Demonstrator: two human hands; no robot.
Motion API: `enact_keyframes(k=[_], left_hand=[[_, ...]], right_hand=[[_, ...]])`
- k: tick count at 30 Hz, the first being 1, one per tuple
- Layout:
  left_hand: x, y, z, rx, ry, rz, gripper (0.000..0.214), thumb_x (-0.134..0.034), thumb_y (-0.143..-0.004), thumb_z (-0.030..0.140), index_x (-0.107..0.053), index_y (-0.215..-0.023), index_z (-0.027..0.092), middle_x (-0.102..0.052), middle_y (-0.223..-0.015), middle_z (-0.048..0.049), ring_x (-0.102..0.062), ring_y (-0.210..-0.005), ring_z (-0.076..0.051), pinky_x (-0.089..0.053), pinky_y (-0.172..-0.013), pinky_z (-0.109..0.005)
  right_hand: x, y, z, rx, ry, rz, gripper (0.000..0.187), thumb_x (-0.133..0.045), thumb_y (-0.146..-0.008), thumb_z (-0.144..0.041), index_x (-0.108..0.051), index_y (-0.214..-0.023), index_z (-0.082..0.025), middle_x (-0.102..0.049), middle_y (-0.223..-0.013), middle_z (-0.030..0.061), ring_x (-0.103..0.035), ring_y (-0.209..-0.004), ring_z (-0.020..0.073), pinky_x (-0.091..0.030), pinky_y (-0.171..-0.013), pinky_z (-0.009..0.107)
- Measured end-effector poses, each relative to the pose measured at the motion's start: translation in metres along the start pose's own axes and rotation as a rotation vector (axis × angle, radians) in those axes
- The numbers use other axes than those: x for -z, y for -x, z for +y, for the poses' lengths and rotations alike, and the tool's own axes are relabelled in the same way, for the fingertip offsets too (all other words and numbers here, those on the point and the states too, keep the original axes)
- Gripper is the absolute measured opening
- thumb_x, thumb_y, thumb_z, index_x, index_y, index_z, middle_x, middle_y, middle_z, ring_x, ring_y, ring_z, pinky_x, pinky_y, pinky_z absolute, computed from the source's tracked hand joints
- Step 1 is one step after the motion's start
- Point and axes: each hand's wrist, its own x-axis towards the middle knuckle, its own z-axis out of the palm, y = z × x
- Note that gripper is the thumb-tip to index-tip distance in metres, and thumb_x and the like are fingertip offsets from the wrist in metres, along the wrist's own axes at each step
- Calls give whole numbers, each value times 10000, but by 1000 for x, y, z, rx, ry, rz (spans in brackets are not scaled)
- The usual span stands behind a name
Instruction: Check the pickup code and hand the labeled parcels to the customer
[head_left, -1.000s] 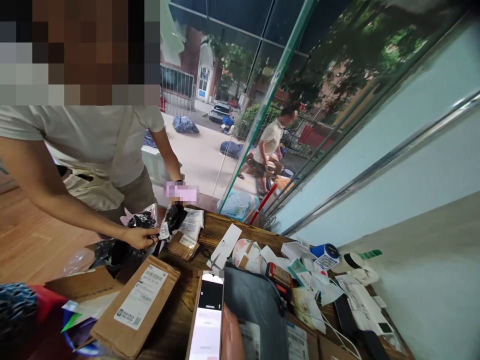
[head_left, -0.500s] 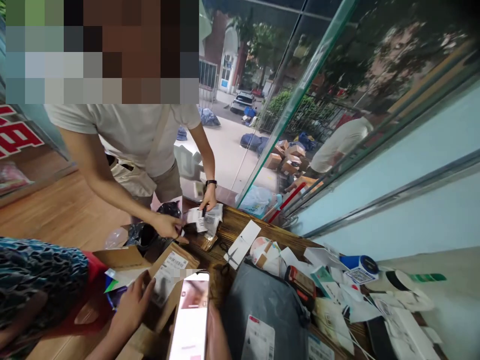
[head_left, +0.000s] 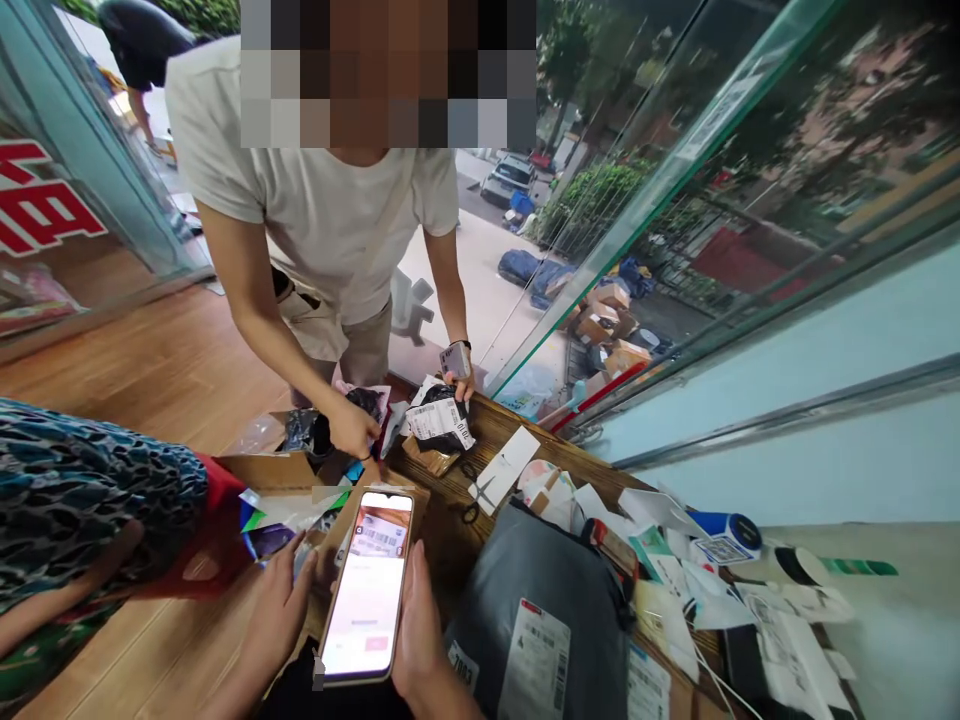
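Observation:
My right hand is wrapped around the right edge of a smartphone, held upright and tilted at the lower middle. A barcode label shows in its camera window, above a mostly white page. To the left, my left hand has its fingers stretched out at the near side of an opened cardboard box; whether it touches the box I cannot tell. Purple, green and white packaging lies in that box. Right of the phone is a large grey plastic parcel with a white shipping label.
Across the wooden table a person in a white shirt handles small parcels. Scissors lie beside a white card. Papers and a blue roll clutter the right. Patterned cloth and a red stool are left.
The view has shifted, and the phone's camera window now shows a barcode label. My left hand has come away from the labelled cardboard. The person opposite has moved their hands among the small parcels.

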Motion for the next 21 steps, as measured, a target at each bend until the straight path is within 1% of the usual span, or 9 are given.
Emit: enact_keyframes(k=[2, 4, 9, 12, 16, 19, 21], left_hand=[[3, -2, -5, -7, 4, -3, 893, -299, -719, 687, -430, -1283, 8, -449, -1331, -249, -356, -1307, -358, -224, -1129, -474], [6, -3, -9, -15, 5, -8, 873, -308, -733, 676, -422, -1295, 17, -444, -1336, -243, -359, -1307, -353, -231, -1126, -474], [7, -4, -13, -22, 4, -23, 854, -317, -747, 669, -417, -1306, 32, -453, -1332, -238, -369, -1302, -353, -253, -1113, -493], [6, -6, -13, -27, 5, -22, 831, -331, -749, 661, -428, -1295, 42, -453, -1339, -237, -375, -1300, -352, -266, -1105, -503], [5, -10, -13, -32, 2, -17, 791, -342, -749, 649, -454, -1264, 59, -477, -1316, -226, -391, -1289, -345, -268, -1106, -498], [7, -17, -6, -56, 2, -19, 787, -354, -745, 644, -471, -1245, 48, -495, -1282, -232, -428, -1247, -358, -310, -1077, -520], [6, -25, 10, -103, 3, -31, 781, -380, -736, 633, -494, -1219, 31, -507, -1247, -243, -457, -1203, -374, -352, -1040, -532]], right_hand=[[-2, -2, 3, 4, -4, -8, 742, -691, -586, -685, -663, -1084, -136, -682, -1174, 105, -624, -1078, 272, -470, -923, 380], [-3, -3, 5, 2, 0, -19, 737, -676, -606, -684, -661, -1098, -136, -696, -1144, 105, -633, -1067, 276, -453, -952, 393], [-3, -4, 6, 38, 34, -38, 692, -637, -652, -683, -672, -1095, -152, -712, -1107, 107, -667, -987, 287, -457, -946, 428], [-3, -4, 6, 62, 34, -49, 658, -618, -685, -668, -671, -1100, -161, -706, -1123, 105, -658, -1012, 283, -455, -948, 425], [-4, -5, 7, 60, 28, -62, 662, -620, -679, -673, -675, -1093, -159, -708, -1117, 111, -667, -976, 277, -473, -916, 418], [0, -5, 7, 27, 20, -32, 677, -629, -662, -682, -680, -1076, -148, -724, -1072, 113, -678, -914, 267, -499, -857, 408], [5, -4, 6, -5, 14, -17, 681, -635, -654, -682, -684, -1059, -137, -735, -1031, 113, -680, -880, 256, -509, -822, 395]])
